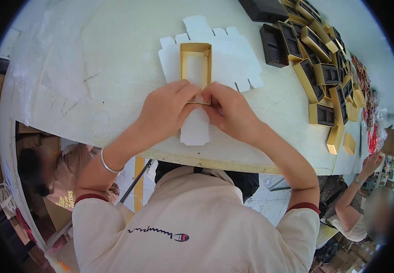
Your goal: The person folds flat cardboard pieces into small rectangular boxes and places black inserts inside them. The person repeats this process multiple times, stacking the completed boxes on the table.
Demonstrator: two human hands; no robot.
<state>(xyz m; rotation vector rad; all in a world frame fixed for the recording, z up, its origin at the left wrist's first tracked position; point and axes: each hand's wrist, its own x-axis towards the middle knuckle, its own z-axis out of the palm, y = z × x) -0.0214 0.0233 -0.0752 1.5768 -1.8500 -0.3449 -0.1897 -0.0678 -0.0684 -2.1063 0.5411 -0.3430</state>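
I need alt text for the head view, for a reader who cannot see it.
A person's left hand and right hand hold the near end of an open gold box over white cardboard blanks on a pale table; gold boxes, many with dark inserts, lie piled at right.

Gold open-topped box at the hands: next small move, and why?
Probably pinch and firm the near end's fold: the left hand and right hand both have their fingers on that end of the gold open-topped box, while its side walls and far wall already stand up.
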